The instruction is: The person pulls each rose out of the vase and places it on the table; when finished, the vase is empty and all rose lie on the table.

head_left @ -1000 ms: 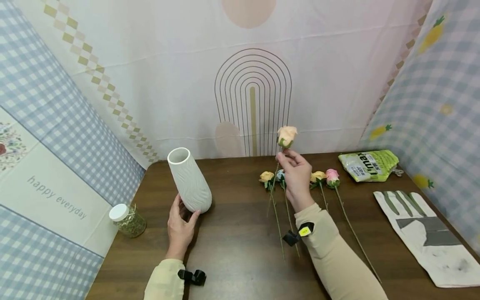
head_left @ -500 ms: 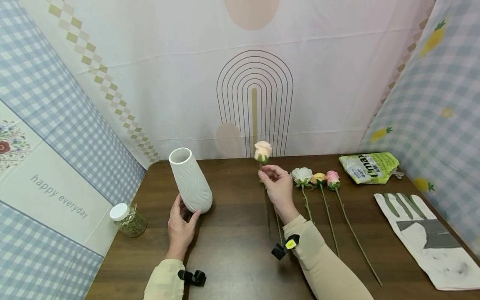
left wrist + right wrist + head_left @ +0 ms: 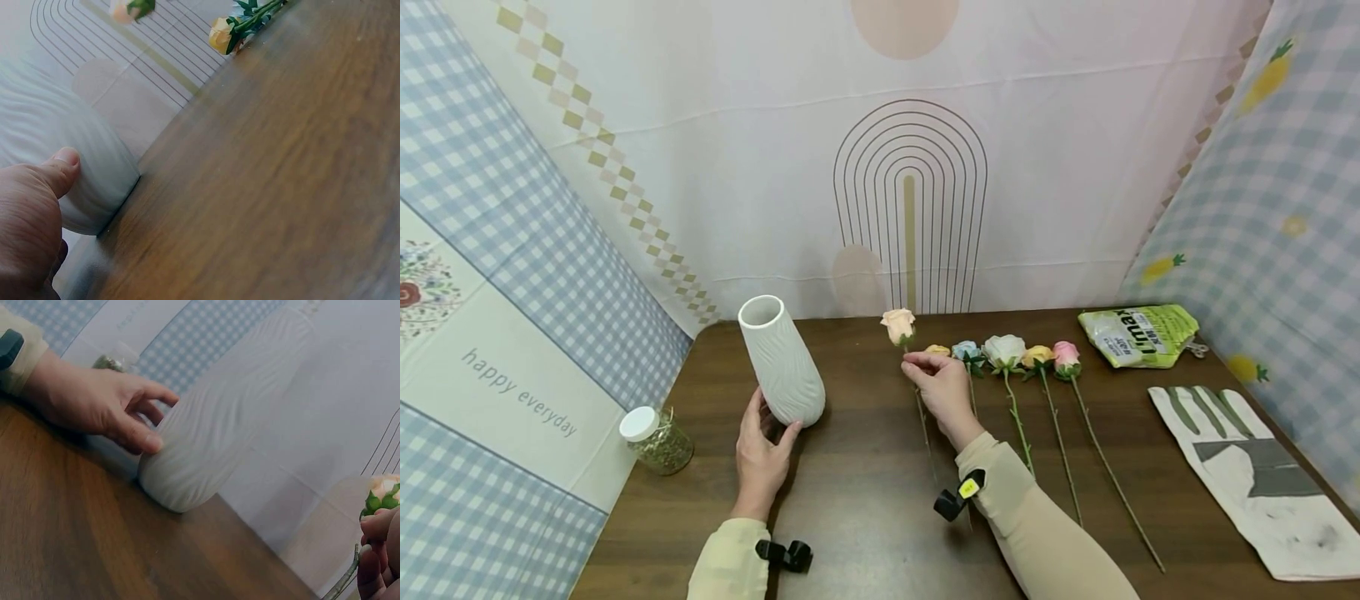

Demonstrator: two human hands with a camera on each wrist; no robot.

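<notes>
My left hand (image 3: 762, 454) grips the lower part of a white ribbed vase (image 3: 784, 367), which stands on the brown table with its mouth up. In the left wrist view the thumb (image 3: 65, 164) lies against the side of the vase. To the right, my right hand (image 3: 946, 392) pinches a peach rose (image 3: 898, 327) by its stem just below the bloom, the stem hanging down toward me. Behind that hand a yellow rose (image 3: 937, 350) is partly hidden. A blue rose (image 3: 967, 350) and a white rose (image 3: 1004, 352) lie just right of it.
Farther right lie another yellow rose (image 3: 1037, 357) and a pink rose (image 3: 1065, 356). A green packet (image 3: 1138, 335) sits at the back right, with a white and grey glove (image 3: 1247, 467) nearer me. A white-lidded jar (image 3: 658, 442) stands left of the vase. Patterned cloth walls surround the table.
My right hand has carried the peach rose leftward and lower, uncovering the blue and white roses. My left hand and the vase have stayed in place.
</notes>
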